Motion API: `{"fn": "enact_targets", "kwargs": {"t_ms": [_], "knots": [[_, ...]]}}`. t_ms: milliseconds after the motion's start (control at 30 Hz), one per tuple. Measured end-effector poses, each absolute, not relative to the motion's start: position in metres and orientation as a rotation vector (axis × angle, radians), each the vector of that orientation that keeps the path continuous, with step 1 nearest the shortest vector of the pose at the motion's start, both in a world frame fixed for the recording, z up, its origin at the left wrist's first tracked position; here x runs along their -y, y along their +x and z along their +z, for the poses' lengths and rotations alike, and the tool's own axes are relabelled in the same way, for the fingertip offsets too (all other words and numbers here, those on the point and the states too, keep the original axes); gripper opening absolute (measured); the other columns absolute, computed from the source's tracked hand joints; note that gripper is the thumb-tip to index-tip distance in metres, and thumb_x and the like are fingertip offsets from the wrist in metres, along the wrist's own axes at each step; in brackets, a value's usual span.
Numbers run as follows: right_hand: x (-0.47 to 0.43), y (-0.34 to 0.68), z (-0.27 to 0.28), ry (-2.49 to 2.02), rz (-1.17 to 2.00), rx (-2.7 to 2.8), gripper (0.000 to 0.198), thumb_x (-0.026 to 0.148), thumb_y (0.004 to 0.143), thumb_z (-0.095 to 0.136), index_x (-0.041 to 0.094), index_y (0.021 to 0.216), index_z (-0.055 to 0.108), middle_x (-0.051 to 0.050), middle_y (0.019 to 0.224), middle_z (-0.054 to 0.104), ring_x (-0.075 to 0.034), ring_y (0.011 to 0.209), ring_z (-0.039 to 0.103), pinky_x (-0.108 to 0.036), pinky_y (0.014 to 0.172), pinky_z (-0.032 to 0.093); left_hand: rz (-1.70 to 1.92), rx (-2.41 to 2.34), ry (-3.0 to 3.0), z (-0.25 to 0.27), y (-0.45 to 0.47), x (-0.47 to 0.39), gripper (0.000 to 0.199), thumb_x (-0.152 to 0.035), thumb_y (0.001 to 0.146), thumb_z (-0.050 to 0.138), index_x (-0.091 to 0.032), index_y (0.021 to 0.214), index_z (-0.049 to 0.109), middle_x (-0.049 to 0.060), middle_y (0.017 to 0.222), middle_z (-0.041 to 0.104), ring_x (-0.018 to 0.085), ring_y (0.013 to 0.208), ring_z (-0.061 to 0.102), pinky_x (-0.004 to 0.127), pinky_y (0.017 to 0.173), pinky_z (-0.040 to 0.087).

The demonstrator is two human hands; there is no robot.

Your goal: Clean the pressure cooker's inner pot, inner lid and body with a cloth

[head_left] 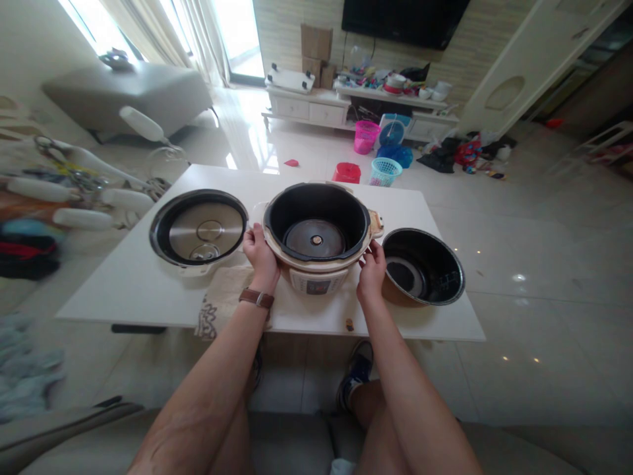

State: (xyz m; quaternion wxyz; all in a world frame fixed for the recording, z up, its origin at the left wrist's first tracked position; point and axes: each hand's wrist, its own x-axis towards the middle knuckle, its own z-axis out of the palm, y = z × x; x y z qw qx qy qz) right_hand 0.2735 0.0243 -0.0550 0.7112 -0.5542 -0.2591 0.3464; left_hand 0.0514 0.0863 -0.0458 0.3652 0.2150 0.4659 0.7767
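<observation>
An electric pressure cooker body (320, 266) with a dark, open cavity and a small control panel at its front is at the middle of the white table (306, 322). My left hand (260, 256) grips its left side, thumb near the rim. On the opposite side, the fingers of my right hand (372, 272) curl round the cooker's edge below the handle. Whether its base touches the table is hard to tell. The round lid (200, 227) lies inside-up on the left. A dark inner pot (422, 269) stands at the right, close to my right hand.
A patterned cloth (222, 300) lies partly under my left wrist. One small brown item (349, 324) sits by the table's front edge. Beyond the table are a red stool (347, 173) and a light blue basket (386, 171). A white fan (143, 125) stands on the left.
</observation>
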Motion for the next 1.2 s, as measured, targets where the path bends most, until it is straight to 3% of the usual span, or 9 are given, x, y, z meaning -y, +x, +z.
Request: {"fn": "enact_targets", "kwargs": {"t_ms": [1200], "knots": [[-0.0223,0.2733,-0.0501,-1.285,0.802,0.596,0.047,0.029,0.077,0.053,0.025,0.123,0.061,-0.008,0.138,0.066,-0.020,0.124,0.064,-0.034,0.097,0.055,2.004,-1.179,0.535,-0.0455,0.0519,-0.0860,0.060,-0.073,0.074,0.079,-0.020,0.083,0.052,-0.007,0.072,0.053,0.009,0.067,0.051,0.024,0.069,0.043]]}}
